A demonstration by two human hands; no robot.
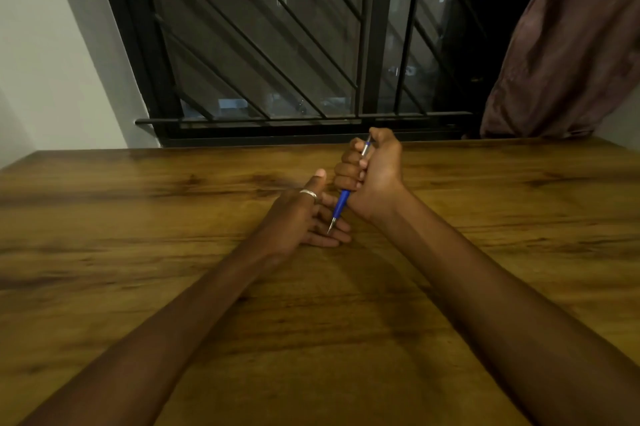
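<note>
My right hand (375, 174) grips a blue pen (342, 204) with a silver tip in its fist, thumb over the top end, above the middle of the wooden table (138, 252). The pen points down and toward me. Its tip touches or nearly touches the fingers of my left hand (304, 217). That hand rests on the table with fingers straight, palm turned to the right and thumb raised. A silver ring sits on its thumb.
Beyond the table's far edge stands a dark window with black metal bars (277, 62). A brown curtain (561, 55) hangs at the far right. A white wall (52, 62) is at the left.
</note>
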